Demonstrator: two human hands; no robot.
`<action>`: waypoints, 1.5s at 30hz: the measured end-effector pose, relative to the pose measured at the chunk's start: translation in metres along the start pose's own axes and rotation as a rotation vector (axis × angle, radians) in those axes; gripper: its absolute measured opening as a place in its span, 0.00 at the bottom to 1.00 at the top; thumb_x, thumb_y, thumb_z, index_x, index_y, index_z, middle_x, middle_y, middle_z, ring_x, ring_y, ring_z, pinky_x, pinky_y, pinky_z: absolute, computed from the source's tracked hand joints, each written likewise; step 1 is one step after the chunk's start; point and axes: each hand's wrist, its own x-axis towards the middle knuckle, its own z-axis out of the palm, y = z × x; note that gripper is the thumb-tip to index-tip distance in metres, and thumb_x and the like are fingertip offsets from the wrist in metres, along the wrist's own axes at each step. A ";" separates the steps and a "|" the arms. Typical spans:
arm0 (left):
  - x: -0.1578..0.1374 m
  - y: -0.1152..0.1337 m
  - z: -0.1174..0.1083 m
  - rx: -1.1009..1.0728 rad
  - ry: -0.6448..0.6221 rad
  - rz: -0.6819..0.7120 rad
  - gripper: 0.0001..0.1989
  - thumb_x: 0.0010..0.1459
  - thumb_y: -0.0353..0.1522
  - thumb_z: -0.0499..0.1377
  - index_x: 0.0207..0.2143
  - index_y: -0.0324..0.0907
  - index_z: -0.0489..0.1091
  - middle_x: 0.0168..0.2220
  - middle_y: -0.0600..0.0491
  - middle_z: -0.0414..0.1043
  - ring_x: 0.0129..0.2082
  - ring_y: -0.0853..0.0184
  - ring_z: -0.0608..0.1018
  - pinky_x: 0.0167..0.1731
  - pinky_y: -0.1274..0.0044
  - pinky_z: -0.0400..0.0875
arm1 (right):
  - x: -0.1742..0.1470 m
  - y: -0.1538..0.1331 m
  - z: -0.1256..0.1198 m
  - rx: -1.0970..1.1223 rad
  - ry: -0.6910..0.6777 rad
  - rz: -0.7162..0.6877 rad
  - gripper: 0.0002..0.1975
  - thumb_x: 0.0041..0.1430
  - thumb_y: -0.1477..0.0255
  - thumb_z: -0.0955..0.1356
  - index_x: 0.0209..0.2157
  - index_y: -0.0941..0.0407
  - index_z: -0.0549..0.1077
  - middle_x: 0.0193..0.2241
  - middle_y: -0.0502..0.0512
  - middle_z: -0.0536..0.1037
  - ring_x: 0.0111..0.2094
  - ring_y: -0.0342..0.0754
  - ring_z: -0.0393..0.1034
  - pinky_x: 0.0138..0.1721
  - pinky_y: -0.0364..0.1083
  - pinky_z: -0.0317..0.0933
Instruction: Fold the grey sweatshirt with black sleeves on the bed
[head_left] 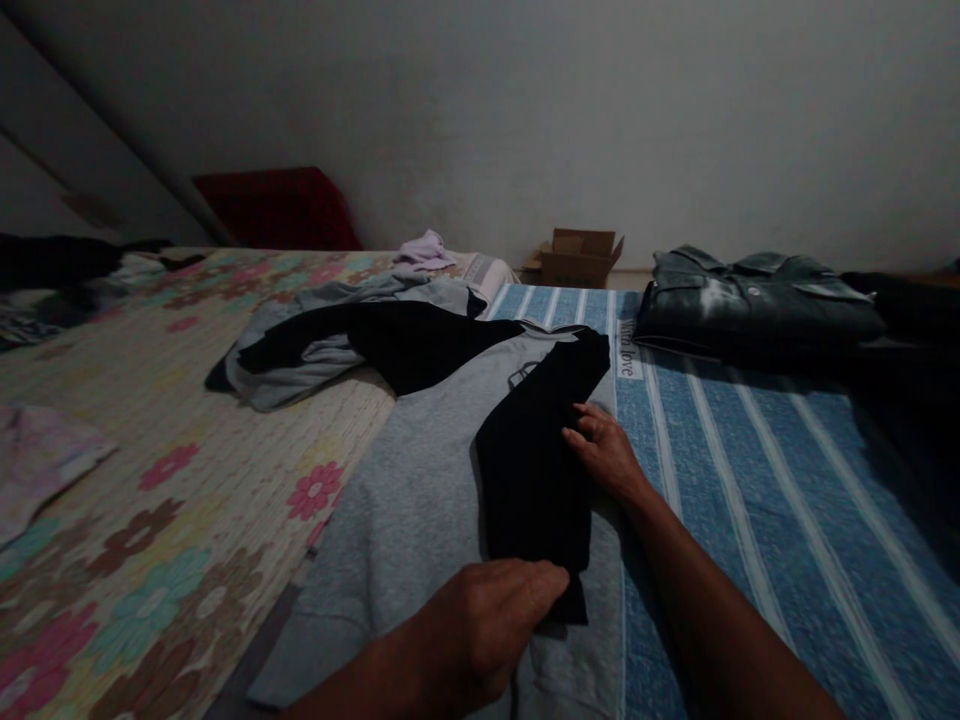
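A grey sweatshirt (427,480) with black sleeves lies spread on the bed, its collar at the far end. Its right-hand black sleeve (532,470) is folded inward over the body, the cuff towards me. My left hand (499,620) is closed at that cuff, the fingers bent together and the thumb side hidden from view. Farther up, my right hand (606,455) rests against the outer edge of the same sleeve, fingertips apart on the black cloth. The other black sleeve (397,335) stretches left across a crumpled grey garment (300,370).
Blue striped cloth (720,480) covers the right side; a flowered sheet (187,520) covers the left. A folded dark denim garment (757,305) lies at the back right. Behind the bed edge stand a cardboard box (581,260) and a red object (277,210). Pinkish cloth (45,460) lies left.
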 end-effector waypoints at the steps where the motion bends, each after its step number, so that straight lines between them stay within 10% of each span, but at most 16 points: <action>1: -0.001 0.000 0.002 0.001 -0.021 -0.002 0.20 0.59 0.20 0.44 0.54 0.36 0.58 0.43 0.44 0.75 0.44 0.64 0.78 0.42 0.74 0.75 | 0.000 0.000 0.000 0.002 -0.001 0.001 0.13 0.54 0.65 0.65 0.18 0.54 0.65 0.48 0.61 0.73 0.51 0.53 0.65 0.53 0.54 0.56; 14: 0.003 0.008 0.003 0.043 -0.164 -0.003 0.11 0.62 0.24 0.47 0.45 0.38 0.63 0.41 0.46 0.75 0.43 0.66 0.77 0.43 0.76 0.73 | -0.005 -0.006 -0.002 0.028 -0.005 -0.001 0.16 0.53 0.61 0.62 0.16 0.52 0.59 0.47 0.66 0.73 0.49 0.57 0.66 0.50 0.56 0.58; 24: 0.017 -0.005 -0.001 0.102 0.069 -0.057 0.12 0.61 0.23 0.48 0.46 0.32 0.65 0.47 0.40 0.73 0.52 0.64 0.72 0.52 0.75 0.67 | -0.005 -0.002 0.002 0.021 -0.013 -0.010 0.15 0.53 0.61 0.62 0.18 0.52 0.63 0.47 0.65 0.72 0.49 0.57 0.66 0.49 0.55 0.58; 33: 0.017 -0.029 0.015 0.055 -0.404 -0.475 0.43 0.52 0.54 0.57 0.64 0.41 0.50 0.66 0.38 0.38 0.65 0.50 0.43 0.60 0.54 0.47 | -0.004 -0.002 0.004 -0.002 0.008 -0.025 0.13 0.55 0.64 0.63 0.19 0.52 0.63 0.47 0.63 0.73 0.49 0.56 0.66 0.51 0.55 0.59; 45: 0.015 -0.026 0.011 -0.074 -0.427 -0.490 0.46 0.52 0.57 0.52 0.65 0.41 0.44 0.67 0.39 0.31 0.65 0.49 0.37 0.60 0.51 0.37 | -0.007 0.005 0.008 0.008 0.026 -0.038 0.11 0.55 0.64 0.63 0.28 0.55 0.73 0.48 0.63 0.72 0.51 0.57 0.65 0.52 0.56 0.58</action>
